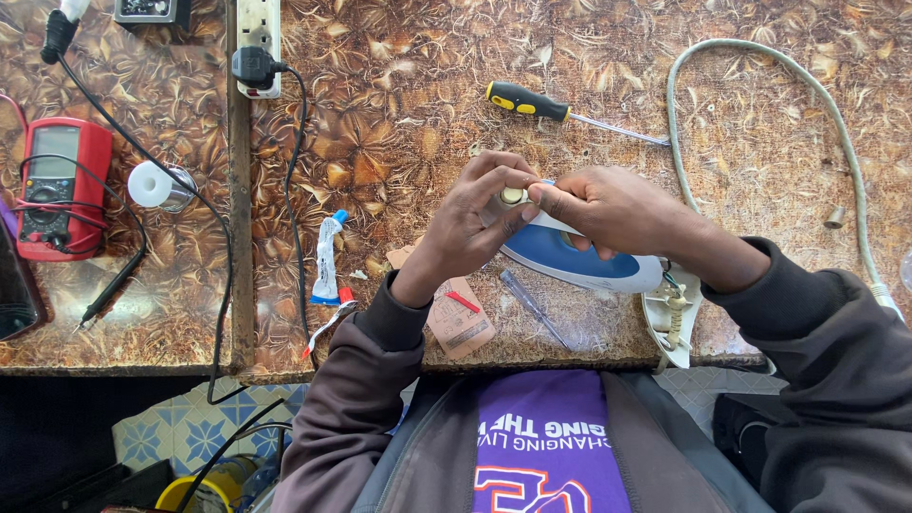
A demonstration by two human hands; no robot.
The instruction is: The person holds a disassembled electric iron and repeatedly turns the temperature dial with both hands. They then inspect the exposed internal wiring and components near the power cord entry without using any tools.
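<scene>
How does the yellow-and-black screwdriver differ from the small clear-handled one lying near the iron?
The yellow-and-black screwdriver has a thick opaque handle and lies beyond the hands; the clear-handled screwdriver is slimmer, see-through, and lies near the table's front edge by the blue-and-white iron. The first lies nearly level across the picture, the second more steeply slanted. Both rest untouched on the table; the left hand and right hand hold the iron.
</scene>
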